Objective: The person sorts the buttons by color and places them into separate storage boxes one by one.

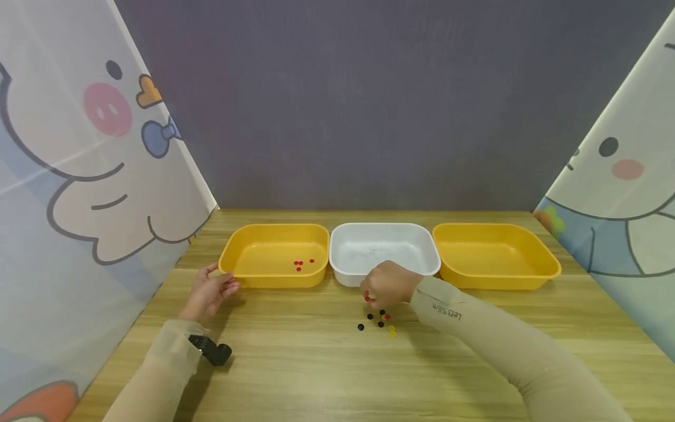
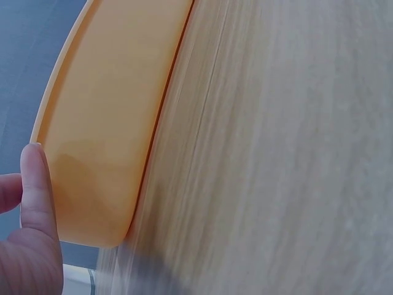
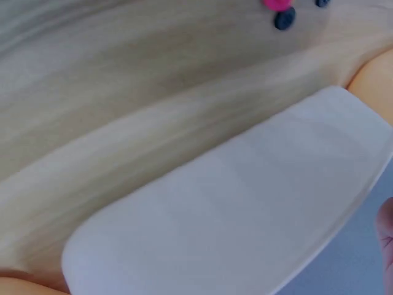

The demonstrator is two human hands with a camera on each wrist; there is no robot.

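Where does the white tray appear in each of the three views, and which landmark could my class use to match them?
Head: white tray just below and right of centre, between the left yellow tray and right yellow tray, partly hidden by the right hand.
Left wrist: not in this picture.
Right wrist: its outer wall slants across the bottom and right.
Shared landmark: the wooden tabletop, visible in all three.

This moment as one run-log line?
Left hand: touching left yellow tray; inside: red pieces; right hand: pinching another red piece; nearby: black pieces
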